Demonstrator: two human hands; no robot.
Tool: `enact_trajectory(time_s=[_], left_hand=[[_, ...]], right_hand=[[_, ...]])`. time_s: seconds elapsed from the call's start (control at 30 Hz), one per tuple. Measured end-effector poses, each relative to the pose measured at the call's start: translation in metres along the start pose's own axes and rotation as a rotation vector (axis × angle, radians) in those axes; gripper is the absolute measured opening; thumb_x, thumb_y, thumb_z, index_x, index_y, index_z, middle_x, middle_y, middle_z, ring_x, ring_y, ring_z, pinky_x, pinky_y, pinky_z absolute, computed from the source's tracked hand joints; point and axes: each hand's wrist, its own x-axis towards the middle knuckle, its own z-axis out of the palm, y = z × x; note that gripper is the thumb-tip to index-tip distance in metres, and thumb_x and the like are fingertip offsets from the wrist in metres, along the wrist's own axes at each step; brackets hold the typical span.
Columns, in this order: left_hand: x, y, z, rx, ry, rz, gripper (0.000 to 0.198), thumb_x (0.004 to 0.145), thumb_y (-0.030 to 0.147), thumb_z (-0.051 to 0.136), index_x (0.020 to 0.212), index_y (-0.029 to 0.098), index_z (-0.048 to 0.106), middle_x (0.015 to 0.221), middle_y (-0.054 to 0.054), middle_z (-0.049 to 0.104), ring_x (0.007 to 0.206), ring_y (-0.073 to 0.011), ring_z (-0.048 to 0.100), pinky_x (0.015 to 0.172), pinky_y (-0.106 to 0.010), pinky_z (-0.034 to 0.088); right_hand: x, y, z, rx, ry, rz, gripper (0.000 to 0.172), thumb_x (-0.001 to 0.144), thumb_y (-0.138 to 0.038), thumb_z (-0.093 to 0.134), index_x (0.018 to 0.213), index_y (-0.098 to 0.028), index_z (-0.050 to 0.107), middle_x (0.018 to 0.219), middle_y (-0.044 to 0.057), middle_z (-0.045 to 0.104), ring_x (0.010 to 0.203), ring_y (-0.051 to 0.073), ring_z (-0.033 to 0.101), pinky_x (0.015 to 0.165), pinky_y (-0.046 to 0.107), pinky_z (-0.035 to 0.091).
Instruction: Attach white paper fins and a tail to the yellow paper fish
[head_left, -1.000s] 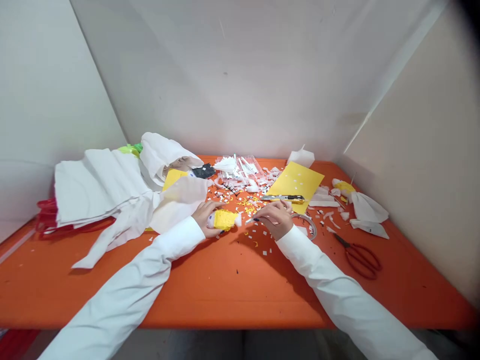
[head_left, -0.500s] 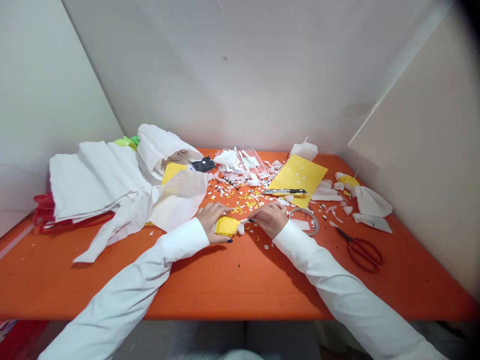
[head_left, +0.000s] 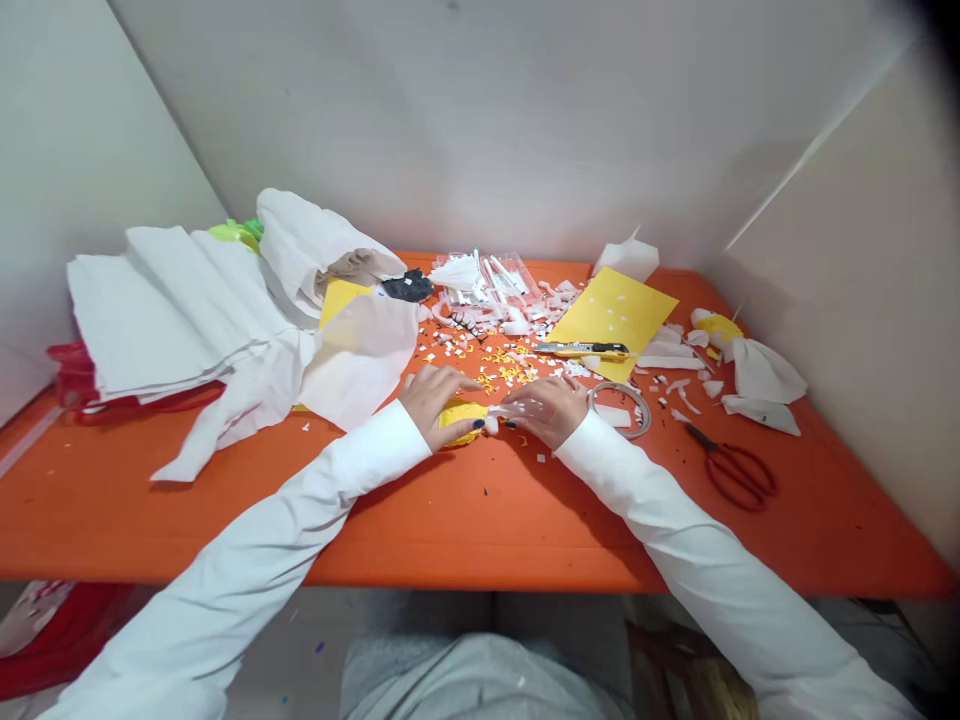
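Note:
My left hand (head_left: 437, 402) is closed over a small yellow paper-covered piece (head_left: 463, 411), its thumb along the near side. A small white lump (head_left: 492, 425) sticks out at the piece's right end. Beside it, my right hand (head_left: 553, 408) pinches a thin whitish strip (head_left: 508, 411) that reaches the yellow piece; whether it is paper or tape I cannot tell. Part of the yellow piece is hidden under my left fingers. A roll of clear tape (head_left: 642, 425) lies just right of my right hand. Yellow and white paper scraps (head_left: 495, 368) are scattered beyond both hands.
On the orange table (head_left: 480, 540), a utility knife (head_left: 585, 349) rests on a yellow sheet (head_left: 616, 312). Red-handled scissors (head_left: 739, 475) lie right. White sheets (head_left: 165, 310) are piled left. A clear box of markers (head_left: 499, 278) stands behind. Another yellow-and-white piece (head_left: 716, 326) lies far right.
The view has tipped down, so the table appears higher. My left thumb and fingers now cover more of the yellow piece, and my right hand has come closer to it.

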Motion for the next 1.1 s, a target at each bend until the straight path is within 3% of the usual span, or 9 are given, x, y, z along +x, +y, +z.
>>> enact_trajectory(time_s=[0.1,0.23,0.43,0.53,0.67,0.73,0.83,1.03,1.1], left_hand=[[0.001,0.007,0.002,-0.018,0.05,0.021,0.031,0.079,0.039,0.053,0.104,0.022,0.058,0.099,-0.004,0.065,0.093,-0.0238,0.052,0.077,-0.035,0.033],[0.003,0.015,0.006,-0.047,0.05,-0.001,0.024,0.08,0.033,0.053,0.1,0.023,0.06,0.095,0.0,0.069,0.091,-0.0212,0.056,0.078,-0.034,0.034],[0.004,0.029,0.005,-0.088,0.072,-0.044,0.019,0.079,0.027,0.057,0.097,0.024,0.062,0.087,0.002,0.072,0.086,-0.019,0.06,0.08,-0.035,0.033],[0.003,0.033,0.003,-0.264,0.103,-0.018,0.018,0.079,0.027,0.059,0.096,0.022,0.062,0.083,0.001,0.07,0.081,-0.0164,0.06,0.079,-0.032,0.038],[0.0,0.035,0.002,-0.42,0.151,-0.042,0.02,0.077,0.03,0.063,0.094,0.02,0.062,0.082,0.0,0.069,0.077,-0.014,0.06,0.075,-0.028,0.044],[0.0,0.035,0.002,-0.399,0.164,-0.033,0.013,0.08,0.03,0.058,0.085,0.019,0.063,0.078,0.0,0.068,0.075,-0.0142,0.059,0.074,-0.028,0.044],[0.002,0.032,0.002,-0.362,0.177,0.053,0.018,0.084,0.029,0.053,0.074,0.018,0.062,0.077,-0.003,0.067,0.075,-0.0145,0.059,0.076,-0.031,0.043],[0.003,0.027,0.003,-0.092,0.228,0.093,0.022,0.084,0.038,0.054,0.077,0.025,0.07,0.087,-0.003,0.069,0.08,-0.0168,0.056,0.079,-0.035,0.036],[0.003,0.022,0.005,-0.038,0.24,0.126,0.023,0.085,0.04,0.053,0.078,0.027,0.07,0.086,-0.002,0.07,0.079,-0.0166,0.056,0.077,-0.035,0.035]], right_hand=[[-0.001,0.001,-0.012,-0.076,-0.045,-0.019,0.031,0.072,-0.033,0.069,0.102,-0.036,0.061,0.109,0.0,0.067,0.104,0.026,0.056,0.098,0.056,0.02],[-0.002,0.0,-0.015,-0.16,-0.068,-0.024,0.033,0.073,-0.035,0.068,0.105,-0.036,0.06,0.111,0.001,0.066,0.103,0.027,0.056,0.096,0.057,0.02],[-0.001,-0.005,-0.001,-0.095,0.023,-0.003,0.01,0.082,-0.029,0.057,0.091,-0.031,0.063,0.088,-0.004,0.071,0.092,0.019,0.06,0.104,0.054,0.011],[-0.001,-0.003,-0.004,0.057,0.051,0.019,0.006,0.082,-0.029,0.058,0.084,-0.028,0.064,0.086,-0.003,0.071,0.089,0.019,0.062,0.102,0.05,0.02],[-0.001,-0.002,-0.013,0.164,0.068,-0.049,0.013,0.083,-0.036,0.057,0.081,-0.026,0.065,0.084,0.001,0.071,0.084,0.02,0.062,0.09,0.039,0.036],[-0.002,-0.005,-0.016,0.132,0.057,-0.086,0.016,0.083,-0.039,0.056,0.08,-0.026,0.065,0.083,0.001,0.071,0.083,0.02,0.062,0.09,0.039,0.035],[-0.004,-0.012,-0.018,0.053,0.073,-0.11,0.017,0.083,-0.042,0.057,0.085,-0.027,0.065,0.089,0.0,0.071,0.088,0.02,0.061,0.096,0.04,0.029],[-0.007,-0.017,-0.014,-0.076,0.084,-0.137,0.017,0.086,-0.039,0.053,0.081,-0.029,0.066,0.083,-0.003,0.07,0.088,0.017,0.059,0.103,0.043,0.013],[-0.007,-0.014,-0.011,-0.105,0.094,-0.134,0.016,0.083,-0.042,0.057,0.088,-0.03,0.065,0.091,-0.001,0.07,0.092,0.02,0.058,0.102,0.044,0.013]])
